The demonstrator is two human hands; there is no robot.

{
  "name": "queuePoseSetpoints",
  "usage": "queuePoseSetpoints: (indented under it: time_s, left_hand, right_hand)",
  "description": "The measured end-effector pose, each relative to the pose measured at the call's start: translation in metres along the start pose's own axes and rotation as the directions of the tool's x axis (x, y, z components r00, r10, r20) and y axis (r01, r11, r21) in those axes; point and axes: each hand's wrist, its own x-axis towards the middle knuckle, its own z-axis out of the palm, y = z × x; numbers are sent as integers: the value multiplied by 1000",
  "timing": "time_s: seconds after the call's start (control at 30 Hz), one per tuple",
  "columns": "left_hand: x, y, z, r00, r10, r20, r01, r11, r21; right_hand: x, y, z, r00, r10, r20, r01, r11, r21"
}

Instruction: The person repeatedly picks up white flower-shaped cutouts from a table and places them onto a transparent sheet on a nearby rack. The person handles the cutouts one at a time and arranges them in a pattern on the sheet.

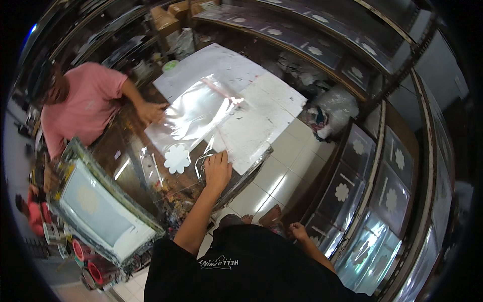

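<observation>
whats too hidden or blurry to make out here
Under the left hand: head view, hidden by the hand itself.
Inside the right hand: head view, too small to tell what, if anything, it holds.
Inside the clear bag right of the table: head view, obscured by creases and glare.

Bare left hand (218,170): palm down, fingers extended, forearm reaching forward. Bare right hand (298,232): low at side, fingers curled.

Glossy pale floor tiles (297,163) catching light, tiered racks (387,23), grey wall (444,65) at right
</observation>
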Motion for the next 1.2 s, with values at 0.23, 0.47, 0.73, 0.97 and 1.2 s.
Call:
queuePoseSetpoints:
  time_s: [0.23,0.47,0.73,0.97,1.2]
  left_hand:
    - [-14,44,11,982,179,62,-173,981,-92]
    - [-17,150,-42,904,427,31,-391,852,-347]
    - [4,227,-106,772,598,-218,-610,600,-517]
    - [7,228,-159,783,421,-459,-587,253,-769]
    - [6,224,-131,873,414,-258,-418,360,-834]
  right_hand:
    - [-51,-185,27,982,-82,172,-8,884,467]
    - [-63,-396,42,772,-478,418,314,860,403]
    - [-71,-485,-37,701,-622,349,707,541,-456]
    - [-270,-602,-153,839,-492,233,471,442,-763]
    - [-545,-542,-284,829,-503,-243,143,613,-777]
